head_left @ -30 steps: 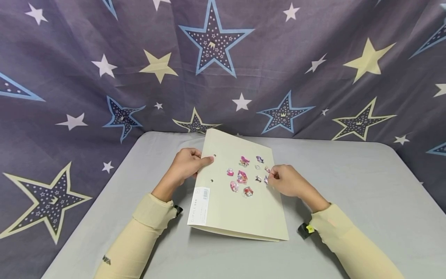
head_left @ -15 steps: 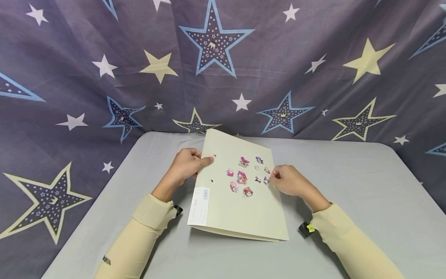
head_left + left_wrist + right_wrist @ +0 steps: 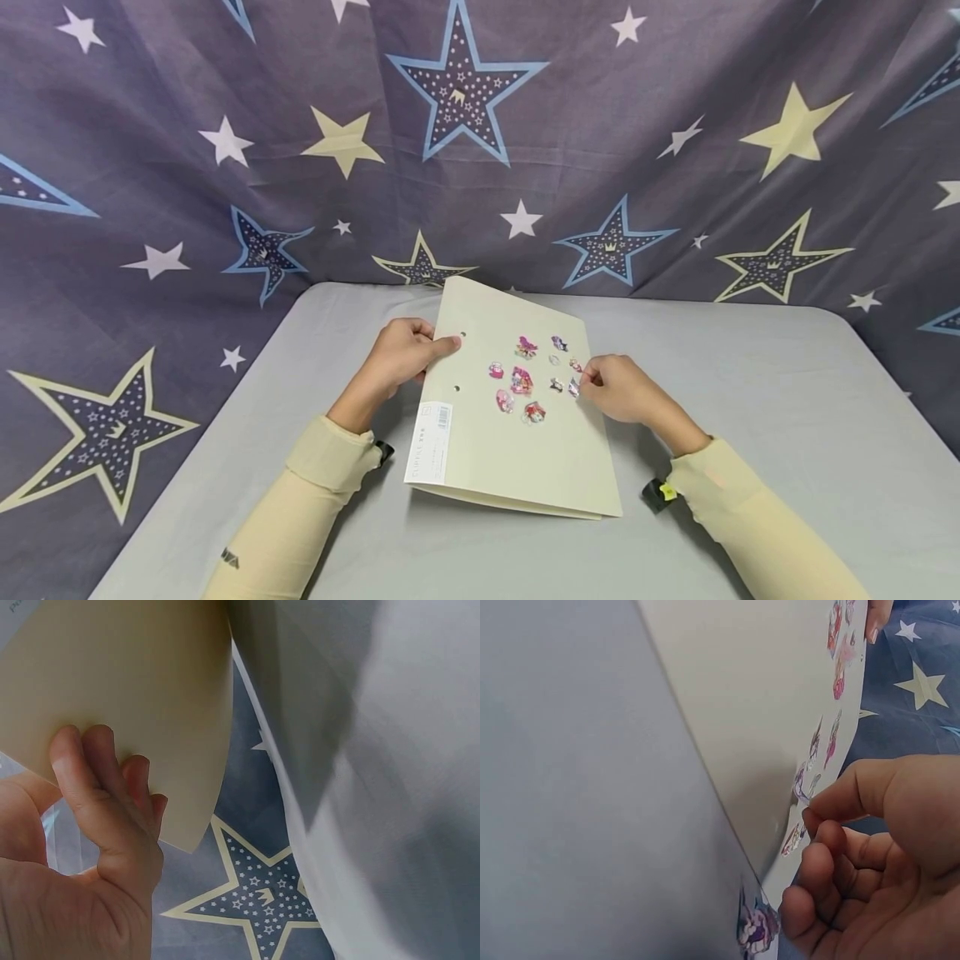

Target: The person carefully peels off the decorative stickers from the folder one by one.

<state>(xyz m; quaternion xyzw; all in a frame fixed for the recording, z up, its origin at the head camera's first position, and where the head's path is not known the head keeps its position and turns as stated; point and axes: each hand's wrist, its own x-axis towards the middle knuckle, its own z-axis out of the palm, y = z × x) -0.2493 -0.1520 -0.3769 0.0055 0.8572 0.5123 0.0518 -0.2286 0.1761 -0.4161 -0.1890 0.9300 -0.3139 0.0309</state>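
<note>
A cream clip file folder [image 3: 517, 462] lies tilted over the table, with several shiny character stickers on its cover. My left hand [image 3: 402, 354] grips its left edge, thumb on the cover and fingers [image 3: 90, 780] underneath. At the right edge, my right hand [image 3: 618, 389] pinches the margin of a small purple sticker [image 3: 573, 387] between thumb and forefinger; the other fingers are curled. Close to that hand are a small reddish sticker [image 3: 575, 365] and a purple one [image 3: 559, 342]. A pink sticker [image 3: 521, 381] sits mid-cover. The fingertips partly hide the pinched sticker.
A white label [image 3: 430, 444] with a barcode marks the folder's lower left, and two punched holes line its left side. Grey cloth covers the table [image 3: 772, 400]. Behind it hangs a dark curtain [image 3: 637, 108] printed with stars.
Both hands and the folder stay almost in place. The small sticker at my right fingertips changes its tilt and shine slightly between frames.
</note>
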